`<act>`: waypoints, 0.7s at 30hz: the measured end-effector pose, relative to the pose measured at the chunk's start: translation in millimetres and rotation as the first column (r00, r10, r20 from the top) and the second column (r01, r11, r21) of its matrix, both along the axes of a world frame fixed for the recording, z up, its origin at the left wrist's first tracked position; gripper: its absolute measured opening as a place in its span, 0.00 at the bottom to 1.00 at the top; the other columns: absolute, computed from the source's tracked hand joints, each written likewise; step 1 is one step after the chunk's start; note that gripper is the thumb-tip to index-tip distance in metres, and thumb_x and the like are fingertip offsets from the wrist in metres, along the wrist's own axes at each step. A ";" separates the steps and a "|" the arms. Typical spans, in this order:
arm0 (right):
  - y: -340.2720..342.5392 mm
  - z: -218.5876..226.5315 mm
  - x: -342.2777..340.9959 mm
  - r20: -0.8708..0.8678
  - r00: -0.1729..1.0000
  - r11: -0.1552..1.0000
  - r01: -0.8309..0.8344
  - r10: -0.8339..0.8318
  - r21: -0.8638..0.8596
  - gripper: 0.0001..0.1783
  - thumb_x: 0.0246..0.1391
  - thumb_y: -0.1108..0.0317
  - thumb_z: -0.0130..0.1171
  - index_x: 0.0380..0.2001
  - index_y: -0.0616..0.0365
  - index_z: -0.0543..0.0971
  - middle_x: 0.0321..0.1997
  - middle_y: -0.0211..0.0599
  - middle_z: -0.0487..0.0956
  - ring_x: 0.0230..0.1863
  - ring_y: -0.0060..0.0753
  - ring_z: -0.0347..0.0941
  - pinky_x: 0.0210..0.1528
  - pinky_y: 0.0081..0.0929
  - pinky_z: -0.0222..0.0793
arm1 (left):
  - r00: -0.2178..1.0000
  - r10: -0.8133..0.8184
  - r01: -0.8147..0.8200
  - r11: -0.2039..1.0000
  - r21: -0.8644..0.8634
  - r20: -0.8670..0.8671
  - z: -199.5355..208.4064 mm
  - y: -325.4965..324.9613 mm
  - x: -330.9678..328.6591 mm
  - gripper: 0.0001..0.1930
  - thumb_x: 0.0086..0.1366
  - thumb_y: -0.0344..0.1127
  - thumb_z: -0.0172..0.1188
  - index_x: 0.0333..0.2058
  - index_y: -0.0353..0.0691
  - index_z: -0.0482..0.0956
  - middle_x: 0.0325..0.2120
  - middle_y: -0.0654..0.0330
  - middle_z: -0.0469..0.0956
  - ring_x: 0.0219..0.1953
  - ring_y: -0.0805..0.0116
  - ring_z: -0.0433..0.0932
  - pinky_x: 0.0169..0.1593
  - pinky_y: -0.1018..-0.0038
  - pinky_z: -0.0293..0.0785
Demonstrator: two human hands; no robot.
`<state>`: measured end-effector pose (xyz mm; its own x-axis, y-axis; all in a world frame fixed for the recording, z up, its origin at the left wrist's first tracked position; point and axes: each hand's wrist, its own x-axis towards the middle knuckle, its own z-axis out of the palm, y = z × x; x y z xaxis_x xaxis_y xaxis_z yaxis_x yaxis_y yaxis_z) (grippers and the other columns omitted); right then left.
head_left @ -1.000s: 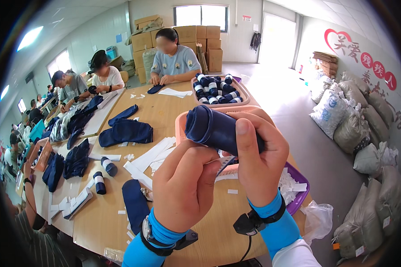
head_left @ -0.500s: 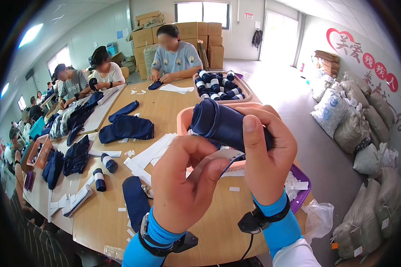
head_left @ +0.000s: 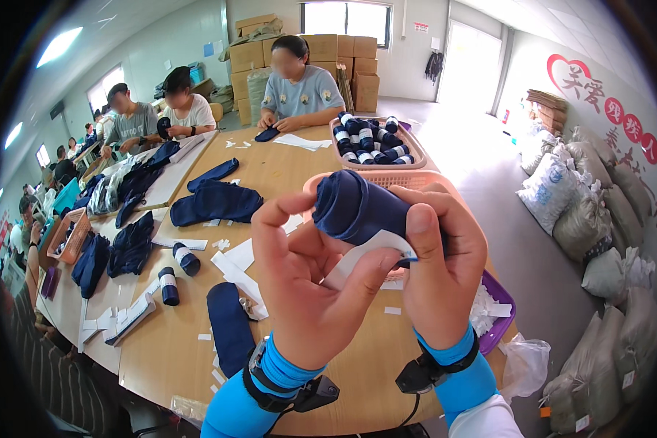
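Note:
A tightly rolled bundle of navy cloth (head_left: 358, 208) is held up over the table in front of me. My right hand (head_left: 445, 274) grips its right end, the thumb pressing on the near side. A white paper strip (head_left: 366, 252) lies against the bundle's lower front. My left hand (head_left: 306, 292) pinches that strip near the bundle, with its index finger reaching up along the roll's left end. Behind my hands stands a peach plastic basket (head_left: 445, 182), mostly hidden. Below my left hand lies a flat navy cloth piece (head_left: 230, 328).
Two banded navy rolls (head_left: 186, 259) and a stack of white strips (head_left: 133, 319) lie to the left. A far basket (head_left: 416, 162) holds several banded rolls. A purple tray (head_left: 505, 321) with paper scraps is at the right. A co-worker (head_left: 303, 91) sits across the table.
The left hand has moved the white strip up against the roll's lower front, and its index finger has straightened up beside the roll. The right hand still holds the bundle.

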<state>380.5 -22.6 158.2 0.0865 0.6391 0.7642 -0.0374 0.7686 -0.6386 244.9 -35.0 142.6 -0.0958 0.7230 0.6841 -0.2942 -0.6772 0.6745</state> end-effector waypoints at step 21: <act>-11.9 7.3 -7.8 0.149 0.989 0.990 0.004 -0.025 0.140 0.23 0.64 0.59 0.68 0.51 0.69 0.80 0.49 0.43 0.79 0.49 0.33 0.75 0.55 0.28 0.71 | 0.959 0.111 -0.120 0.992 -0.022 -0.259 28.4 -15.2 -32.7 0.40 0.61 0.28 0.75 0.65 0.33 0.58 0.45 0.52 0.82 0.45 0.69 0.84 0.47 0.77 0.81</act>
